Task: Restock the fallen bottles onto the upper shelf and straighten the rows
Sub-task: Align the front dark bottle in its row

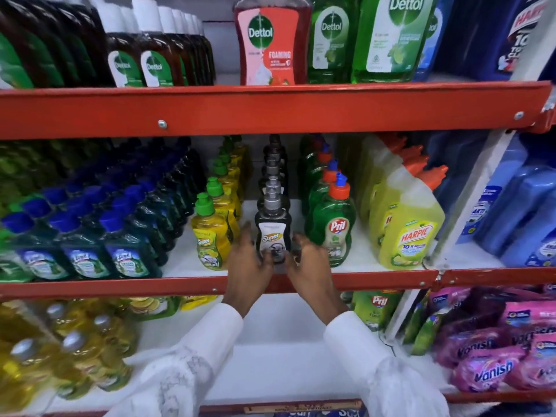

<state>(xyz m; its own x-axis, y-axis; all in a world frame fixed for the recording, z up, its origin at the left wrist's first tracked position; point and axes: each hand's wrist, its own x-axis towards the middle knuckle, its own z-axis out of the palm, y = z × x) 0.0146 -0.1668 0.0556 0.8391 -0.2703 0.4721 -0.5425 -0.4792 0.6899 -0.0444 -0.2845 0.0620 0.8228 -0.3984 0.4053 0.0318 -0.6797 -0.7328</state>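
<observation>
A black Super bottle (273, 233) with a grey cap stands upright at the front of its row on the middle shelf (192, 285). More black bottles line up straight behind it. My left hand (248, 263) grips its left side near the base. My right hand (310, 263) grips its right side, fingers curled around the bottom of the bottle. Both white sleeves reach up from below. A row of yellow Super bottles (210, 233) stands just left of it, and a row of green Pril bottles (331, 227) just right.
Dark green bottles with blue caps (90, 230) fill the shelf's left part, yellow Harpic bottles (406, 224) its right. The upper shelf (270, 109) carries Dettol bottles (272, 43). Below lie yellow bottles (60, 350) and pink Vanish pouches (493, 359).
</observation>
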